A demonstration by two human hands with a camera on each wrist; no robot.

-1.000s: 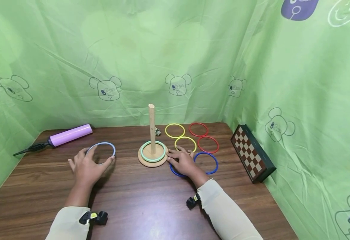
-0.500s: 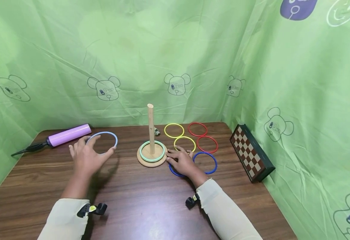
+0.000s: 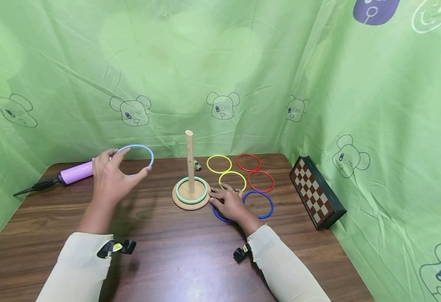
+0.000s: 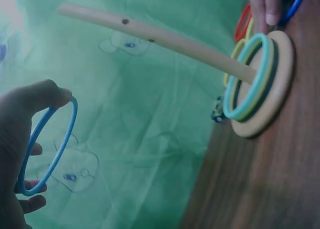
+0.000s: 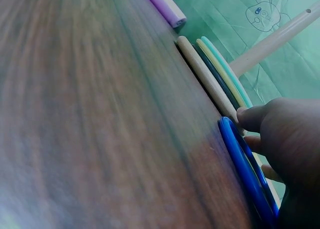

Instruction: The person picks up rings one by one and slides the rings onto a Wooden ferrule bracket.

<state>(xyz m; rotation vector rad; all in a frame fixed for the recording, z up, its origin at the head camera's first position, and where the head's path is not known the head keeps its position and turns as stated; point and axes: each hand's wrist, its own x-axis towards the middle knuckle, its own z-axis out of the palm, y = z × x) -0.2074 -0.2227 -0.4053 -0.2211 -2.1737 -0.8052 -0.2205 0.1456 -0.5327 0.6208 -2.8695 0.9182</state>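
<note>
My left hand [image 3: 111,178] holds a light blue ring [image 3: 152,156] up off the table, left of the peg stand. In the left wrist view, the thumb is on one side of that ring [image 4: 31,191] and fingertips on the other. A tall wooden post [image 3: 190,161] rises from the stand's round base [image 3: 176,198]. Around its foot lie stacked rings, a turquoise ring [image 5: 220,54] on top, with pale yellow and dark green beneath. My right hand [image 3: 232,205] reaches to the base's right edge, thumb tip at the rim, over a dark blue ring [image 5: 240,164] that it partly covers.
Right of the stand lie yellow rings [image 3: 219,156], red rings [image 3: 260,162] and another dark blue ring [image 3: 272,205]. A checkered game board box [image 3: 316,193] stands at the right. Behind the post is a toy car [image 3: 197,165]; a purple pump [image 3: 76,173] lies at the back left.
My left hand has lifted the light blue ring and carried it farther back and slightly right, now overlapping the pump. My right hand has stayed at the base's edge.
</note>
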